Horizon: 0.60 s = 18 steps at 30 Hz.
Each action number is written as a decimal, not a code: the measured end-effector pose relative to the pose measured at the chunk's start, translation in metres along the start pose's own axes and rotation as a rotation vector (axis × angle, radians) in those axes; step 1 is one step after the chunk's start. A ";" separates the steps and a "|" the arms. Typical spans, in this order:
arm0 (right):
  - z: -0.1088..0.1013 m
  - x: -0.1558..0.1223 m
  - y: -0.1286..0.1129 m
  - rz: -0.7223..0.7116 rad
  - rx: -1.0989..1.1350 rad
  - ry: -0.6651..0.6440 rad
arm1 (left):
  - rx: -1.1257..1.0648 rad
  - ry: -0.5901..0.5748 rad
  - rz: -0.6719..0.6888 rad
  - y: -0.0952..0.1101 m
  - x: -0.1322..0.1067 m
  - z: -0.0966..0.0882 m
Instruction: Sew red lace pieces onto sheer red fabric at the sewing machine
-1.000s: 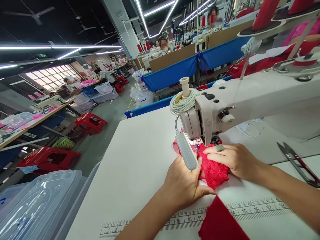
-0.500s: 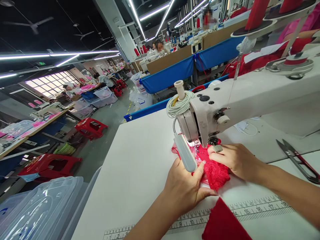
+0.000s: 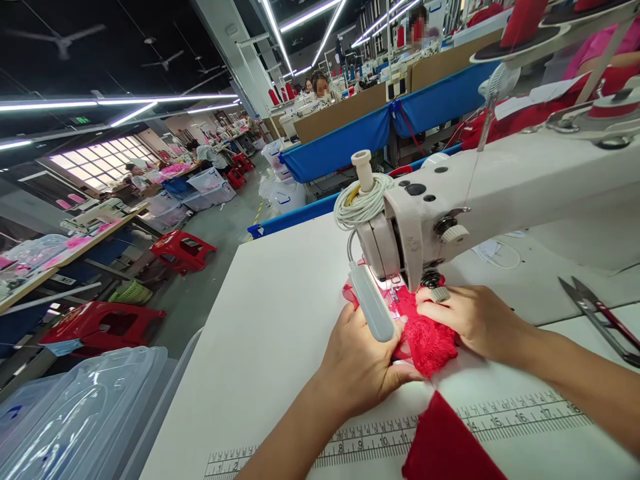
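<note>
Red lace fabric [image 3: 430,343] lies bunched under the needle area of a white sewing machine [image 3: 510,190]. My left hand [image 3: 357,363] is on the fabric's left side, its thumb and fingers closed about the edge; a pale lamp [image 3: 373,303] hides some of its fingertips. On the other side, my right hand [image 3: 477,323] pinches the lace close to the presser foot, its fingers bent. A plain red cloth piece [image 3: 447,443] hangs toward the near edge, joined to the lace by a thin strand.
Thread snips [image 3: 600,320] rest on the right of the white table [image 3: 280,320]. A ruler scale [image 3: 385,440] runs along the near side. Clear plastic bins [image 3: 95,393] and red stools [image 3: 183,252] stand to the left. Beyond a blue cloth barrier [image 3: 340,147], other people sit at machines.
My left hand has shifted slightly left and up, and the lace has bunched a little closer to the needle. My right hand stays nearly in place. The view has moved slightly.
</note>
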State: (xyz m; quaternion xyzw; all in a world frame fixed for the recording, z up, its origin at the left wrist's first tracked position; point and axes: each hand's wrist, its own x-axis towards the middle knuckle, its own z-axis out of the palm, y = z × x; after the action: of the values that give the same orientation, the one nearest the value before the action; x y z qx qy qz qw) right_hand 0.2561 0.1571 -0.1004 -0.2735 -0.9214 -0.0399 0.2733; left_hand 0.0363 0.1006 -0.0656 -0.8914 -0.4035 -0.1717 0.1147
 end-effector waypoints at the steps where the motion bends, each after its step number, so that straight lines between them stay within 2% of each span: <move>1: 0.001 0.000 0.000 0.013 0.007 0.000 | -0.005 0.001 -0.002 -0.001 0.001 0.000; 5: 0.003 -0.001 0.002 0.050 0.027 0.028 | -0.010 -0.016 -0.011 -0.002 0.000 0.001; 10: -0.003 -0.001 0.000 0.002 0.065 0.002 | 0.015 -0.026 0.011 0.003 -0.005 0.002; 15: 0.004 -0.005 -0.001 0.008 0.078 0.038 | 0.057 -0.081 0.017 0.008 -0.009 0.005; 18: 0.005 -0.005 -0.001 0.021 0.062 0.055 | 0.051 -0.070 0.008 0.010 -0.009 0.007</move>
State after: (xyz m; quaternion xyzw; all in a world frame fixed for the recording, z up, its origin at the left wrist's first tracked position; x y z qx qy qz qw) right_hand 0.2567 0.1548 -0.1075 -0.2735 -0.9113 -0.0161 0.3073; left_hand 0.0398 0.0906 -0.0761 -0.8952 -0.4080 -0.1294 0.1239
